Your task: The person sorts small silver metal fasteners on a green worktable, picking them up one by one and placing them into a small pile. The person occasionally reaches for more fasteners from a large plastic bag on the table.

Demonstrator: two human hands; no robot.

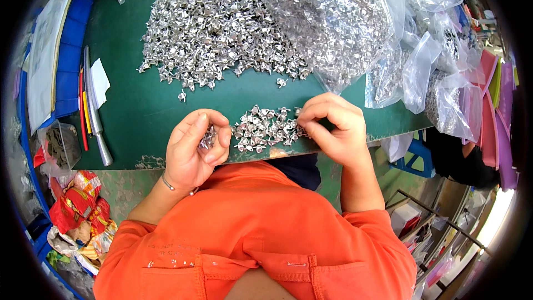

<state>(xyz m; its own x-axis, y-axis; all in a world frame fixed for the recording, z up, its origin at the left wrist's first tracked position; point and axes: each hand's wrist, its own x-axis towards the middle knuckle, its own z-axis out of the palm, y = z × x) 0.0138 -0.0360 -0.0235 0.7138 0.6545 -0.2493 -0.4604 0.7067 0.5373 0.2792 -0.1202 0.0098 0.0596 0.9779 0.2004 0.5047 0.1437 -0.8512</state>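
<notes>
My left hand [191,147] is curled palm up at the table's near edge, closed round several small silvery metal pieces [207,138]. Right beside it on the green table lies a small loose pile of the same three-cornered metal pieces [264,129]. At the right end of this pile my right hand [336,128] has thumb and forefinger brought together; a metal piece [298,112] shows at its fingertips. Beyond both hands spreads a large heap of these metal pieces [216,28], with two strays just in front of it.
A clear plastic bag of metal pieces [338,28] adjoins the heap, with more bags [422,69] at the right. At the left lie a metal rod-like tool [97,122], red and yellow sticks and blue bins [69,50]. A clear box [64,144] stands at the left corner.
</notes>
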